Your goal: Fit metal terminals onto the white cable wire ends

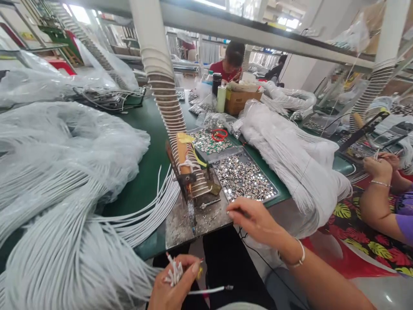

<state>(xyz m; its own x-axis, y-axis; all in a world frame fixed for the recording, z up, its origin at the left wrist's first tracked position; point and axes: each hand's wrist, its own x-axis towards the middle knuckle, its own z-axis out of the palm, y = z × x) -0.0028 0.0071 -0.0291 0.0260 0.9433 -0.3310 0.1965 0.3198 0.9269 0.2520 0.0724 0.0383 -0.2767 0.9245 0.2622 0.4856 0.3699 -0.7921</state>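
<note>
Head view, white cables [174,273] grasped by the fingers of the left hand [177,284], in front of the tabletop [150,155], right hand [254,219] beside the metal plate [177,228], fingers bent, grip impossible to tell, small metal pieces [245,176] beyond.

The cables [51,262] are white, the tabletop [151,129] dark green, the metal plate [176,230] blotchy grey. Small metal parts [241,176] gleam silver; the soldering iron's wooden handle [183,155] is orange-tan, the cardboard box [238,102] brown. One bottle [217,84] is black, another bottle [221,100] pale green. Yellow and red leaves pattern a black cloth [351,232] near a purple sleeve [403,224].
</note>
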